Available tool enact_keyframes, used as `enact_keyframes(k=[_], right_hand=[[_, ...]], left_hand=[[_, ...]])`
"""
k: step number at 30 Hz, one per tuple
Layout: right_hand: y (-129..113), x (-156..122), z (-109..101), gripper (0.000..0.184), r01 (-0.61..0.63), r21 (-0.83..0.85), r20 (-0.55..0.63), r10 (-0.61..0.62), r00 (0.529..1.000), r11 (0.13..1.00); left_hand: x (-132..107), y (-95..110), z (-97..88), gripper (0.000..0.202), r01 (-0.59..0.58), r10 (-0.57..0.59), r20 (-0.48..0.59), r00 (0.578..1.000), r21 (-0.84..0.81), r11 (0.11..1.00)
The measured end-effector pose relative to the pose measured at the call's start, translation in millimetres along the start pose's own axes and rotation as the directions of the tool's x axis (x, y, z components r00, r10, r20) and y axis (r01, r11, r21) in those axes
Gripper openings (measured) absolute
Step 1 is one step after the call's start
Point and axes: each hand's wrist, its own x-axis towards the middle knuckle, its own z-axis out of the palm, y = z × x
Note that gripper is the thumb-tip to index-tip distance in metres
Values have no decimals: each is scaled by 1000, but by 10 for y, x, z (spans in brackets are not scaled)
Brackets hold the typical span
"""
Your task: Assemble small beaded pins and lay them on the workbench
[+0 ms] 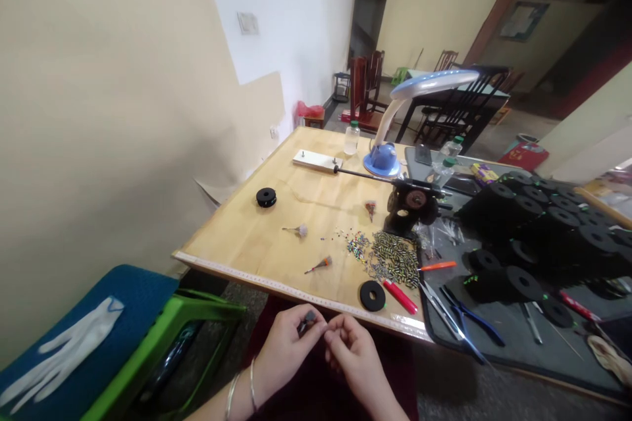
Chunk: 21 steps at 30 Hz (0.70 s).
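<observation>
My left hand [291, 335], with two bracelets on its wrist, is closed around a small dark grey piece [309, 317] whose kind I cannot make out. Fingertips of my right hand [351, 347] are pinched close against the left ones, just off the table's front edge; what they hold, if anything, is too small to see. Beyond the hands lies a small orange-tipped tuft on a thin stem [320, 265]. To the right are a black foam ring [372, 295] and a red-handled tool [400, 296].
A heap of small metal pieces [395, 256] and coloured beads [357, 245] lies before a black crank device [413, 200]. Scissors [441, 309], blue pliers [474, 322] and stacked black foam spools [553, 223] occupy the right mat. A blue lamp [382, 159] stands behind.
</observation>
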Motion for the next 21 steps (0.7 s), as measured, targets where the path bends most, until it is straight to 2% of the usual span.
enact_keyframes(k=[4, 8, 11, 14, 17, 21], right_hand=[[42, 25, 10, 32, 53, -31, -8, -53, 999, 998], [81, 68, 1, 42, 17, 80, -56, -13, 998, 997], [108, 107, -18, 50, -9, 199, -86, 26, 996, 980], [126, 128, -35, 53, -10, 288, -116, 45, 992, 958], [156, 134, -51, 53, -5, 342, -138, 56, 989, 940], [236, 154, -75, 54, 27, 382, -168, 40, 985, 924]], left_hand=[[45, 1, -60, 20, -21, 22, -17, 1000, 46, 999], [208, -6, -284, 24, -104, 119, -55, 991, 224, 969], [399, -43, -536, 23, -136, 201, -91, 975, 467, 874], [569, -99, -736, 18, -93, 224, -118, 968, 656, 749], [662, -139, -822, 18, -61, 208, -107, 972, 741, 669], [691, -123, -829, 22, -75, 230, -101, 968, 756, 650]])
